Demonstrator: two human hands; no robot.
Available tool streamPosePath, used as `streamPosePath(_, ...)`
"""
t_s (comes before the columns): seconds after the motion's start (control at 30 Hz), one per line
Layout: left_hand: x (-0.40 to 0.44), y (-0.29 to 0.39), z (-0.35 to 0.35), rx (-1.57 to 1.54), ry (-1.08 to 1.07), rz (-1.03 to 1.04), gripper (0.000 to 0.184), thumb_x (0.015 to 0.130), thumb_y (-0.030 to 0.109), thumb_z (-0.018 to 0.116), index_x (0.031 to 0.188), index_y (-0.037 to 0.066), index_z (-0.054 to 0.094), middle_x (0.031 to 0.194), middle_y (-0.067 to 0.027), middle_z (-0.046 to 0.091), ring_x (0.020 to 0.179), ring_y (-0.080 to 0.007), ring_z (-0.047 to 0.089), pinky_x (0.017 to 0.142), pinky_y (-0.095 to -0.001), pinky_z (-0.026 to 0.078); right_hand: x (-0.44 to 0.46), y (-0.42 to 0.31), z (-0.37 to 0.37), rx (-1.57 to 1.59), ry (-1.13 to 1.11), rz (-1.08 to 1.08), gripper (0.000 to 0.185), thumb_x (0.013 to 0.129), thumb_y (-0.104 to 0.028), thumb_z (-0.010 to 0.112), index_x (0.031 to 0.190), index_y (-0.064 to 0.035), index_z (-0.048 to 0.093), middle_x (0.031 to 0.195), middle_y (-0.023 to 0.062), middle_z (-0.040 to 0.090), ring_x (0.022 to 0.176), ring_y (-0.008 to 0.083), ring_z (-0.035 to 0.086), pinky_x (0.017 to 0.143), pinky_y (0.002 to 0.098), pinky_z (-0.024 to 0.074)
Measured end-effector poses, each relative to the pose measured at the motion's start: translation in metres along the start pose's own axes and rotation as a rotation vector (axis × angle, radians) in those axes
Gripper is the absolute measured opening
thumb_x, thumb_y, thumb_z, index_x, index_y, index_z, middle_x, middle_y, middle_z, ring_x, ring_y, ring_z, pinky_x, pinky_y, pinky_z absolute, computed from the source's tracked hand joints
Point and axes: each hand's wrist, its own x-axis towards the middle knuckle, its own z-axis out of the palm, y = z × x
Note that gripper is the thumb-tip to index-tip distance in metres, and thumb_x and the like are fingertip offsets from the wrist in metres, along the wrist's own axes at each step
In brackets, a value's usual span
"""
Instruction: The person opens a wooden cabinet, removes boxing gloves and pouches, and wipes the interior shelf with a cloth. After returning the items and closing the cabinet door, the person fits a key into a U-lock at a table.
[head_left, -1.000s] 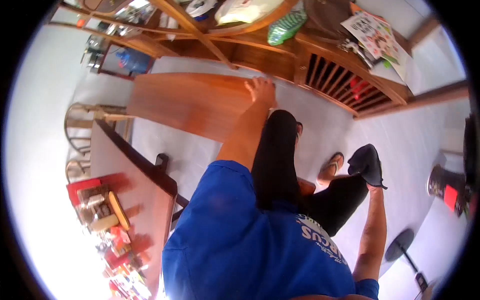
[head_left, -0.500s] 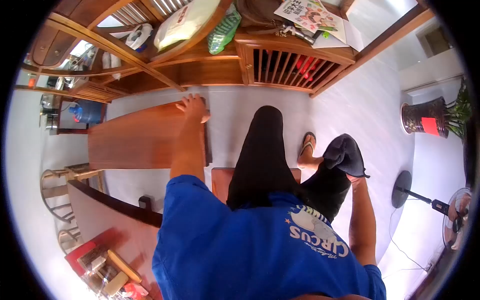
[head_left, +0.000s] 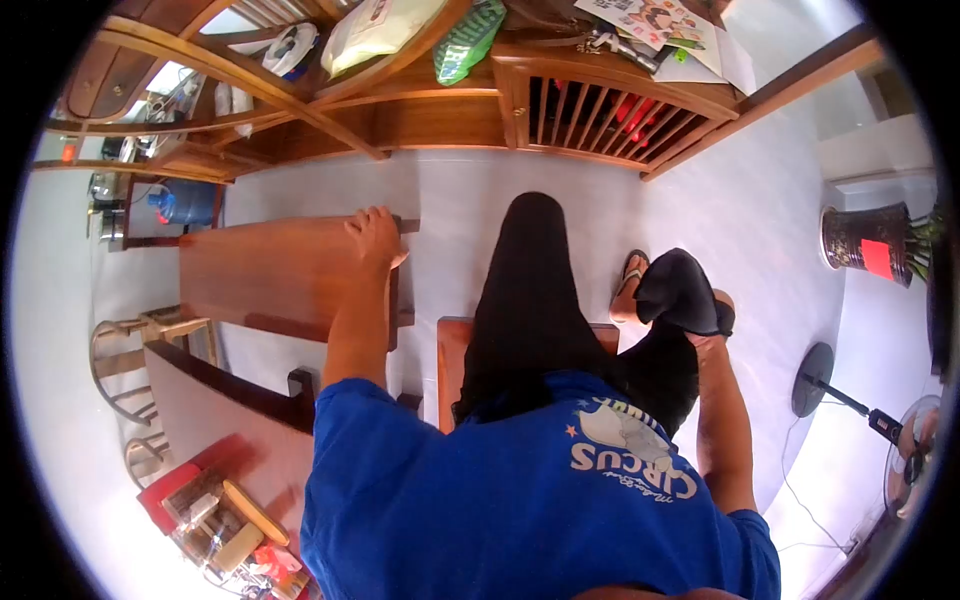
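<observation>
View's level now, and the bench [head_left: 260, 268] sits L of the person's legs, well apart from the knee. L hand [head_left: 375, 237] is on its near end, fingers bent over the corner by the cupboard [head_left: 440, 130], gripping it. Big change: gap btwn bench & cupboard looks wider than a moment ago, bench nearer the table [head_left: 205, 405], so prob. the L hand is what's shifting it. Over on the R side, R hand [head_left: 708, 342] is at the black cloth [head_left: 680, 290] by the R knee; cloth hides the fingers, so can't tell if they're clenched or loose. Stool [head_left: 455, 370] edges show either side of the L leg, apart from the bench.
</observation>
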Motion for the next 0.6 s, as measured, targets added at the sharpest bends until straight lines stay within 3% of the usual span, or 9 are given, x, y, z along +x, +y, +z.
streamPosePath(0.07,0.003,-0.001,0.015,0.030,0.057,0.030,0.072,0.070,0.020,0.084,0.132,0.004,0.049,0.133,-0.0163,0.055,0.136,-0.0419,0.042,0.115,-0.0713,0.027,0.002,0.004,0.006,0.015,0.166,0.057,0.041,0.107,-0.032,0.056,0.137,-0.0053,0.056,0.122,0.0124,0.069,0.105,0.0257,0.069,0.088,0.0420,0.0570)
streamPosePath(0.17,0.013,0.004,-0.002,0.015,-0.079,-0.001,0.069,0.073,0.024,0.083,0.131,0.000,0.055,0.135,-0.0189,0.055,0.136,-0.0403,0.045,0.115,-0.0629,0.032,0.011,-0.004,0.020,0.094,-0.046,0.030,0.039,0.108,-0.038,0.051,0.129,-0.0063,0.059,0.117,0.0114,0.069,0.102,0.0270,0.069,0.089,0.0435,0.0567)
streamPosePath(0.27,0.038,0.028,-0.040,-0.305,0.058,-0.034,0.065,0.078,0.030,0.080,0.128,-0.005,0.059,0.134,-0.0218,0.059,0.133,-0.0347,0.052,0.111,-0.0484,0.041,0.018,0.021,0.017,0.055,0.198,-0.061,0.039,0.109,-0.041,0.049,0.126,-0.0074,0.060,0.117,0.0108,0.069,0.103,0.0253,0.068,0.090,0.0409,0.0556)
streamPosePath(0.33,0.096,0.049,-0.020,-0.594,0.378,0.096,0.048,0.084,0.033,0.076,0.112,-0.006,0.070,0.118,-0.0221,0.071,0.113,-0.0326,0.067,0.097,-0.0406,0.052,0.018,0.033,0.016,0.068,0.230,-0.106,0.033,0.107,-0.031,0.052,0.127,-0.0067,0.059,0.120,0.0086,0.068,0.106,0.0218,0.066,0.093,0.0376,0.0540)
streamPosePath(0.4,0.095,0.106,-0.071,-1.055,0.210,0.215,0.036,0.087,0.031,0.074,0.100,-0.003,0.076,0.093,-0.0209,0.076,0.091,-0.0386,0.073,0.084,-0.0465,0.057,0.021,0.042,0.011,0.254,0.098,-0.111,0.032,0.104,-0.017,0.057,0.134,-0.0048,0.057,0.125,0.0060,0.066,0.112,0.0179,0.064,0.098,0.0340,0.0522)
streamPosePath(0.43,0.098,0.135,-0.081,-1.080,0.095,0.204,0.035,0.088,0.033,0.072,0.095,-0.002,0.077,0.088,-0.0207,0.076,0.088,-0.0399,0.073,0.082,-0.0482,0.057,0.023,0.047,0.006,0.424,0.040,-0.077,0.035,0.104,-0.014,0.058,0.138,-0.0041,0.055,0.127,0.0053,0.065,0.114,0.0168,0.063,0.100,0.0327,0.0516)
streamPosePath(0.53,0.153,0.210,-0.058,-1.021,0.034,0.233,0.039,0.091,0.038,0.066,0.093,0.001,0.078,0.086,-0.0203,0.076,0.084,-0.0380,0.074,0.078,-0.0479,0.056,0.019,0.066,0.009,0.483,0.330,-0.093,0.033,0.107,-0.018,0.054,0.137,-0.0034,0.056,0.125,0.0037,0.066,0.112,0.0172,0.065,0.099,0.0330,0.0524)
streamPosePath(0.57,0.162,0.226,-0.049,-0.972,0.091,0.226,0.041,0.092,0.039,0.064,0.094,0.001,0.078,0.086,-0.0201,0.076,0.083,-0.0368,0.074,0.078,-0.0476,0.056,0.016,0.078,0.001,0.250,0.283,-0.153,0.045,0.106,-0.015,0.052,0.149,-0.0027,0.046,0.144,0.0068,0.056,0.130,0.0186,0.056,0.111,0.0321,0.0441)
streamPosePath(0.6,0.170,0.242,-0.040,-0.922,0.147,0.216,0.042,0.092,0.040,0.062,0.095,0.001,0.078,0.086,-0.0198,0.076,0.082,-0.0355,0.074,0.077,-0.0474,0.056,0.013,0.082,0.002,-0.149,0.367,-0.211,0.047,0.106,-0.014,0.053,0.151,-0.0039,0.043,0.147,0.0073,0.052,0.133,0.0190,0.053,0.112,0.0328,0.0424)
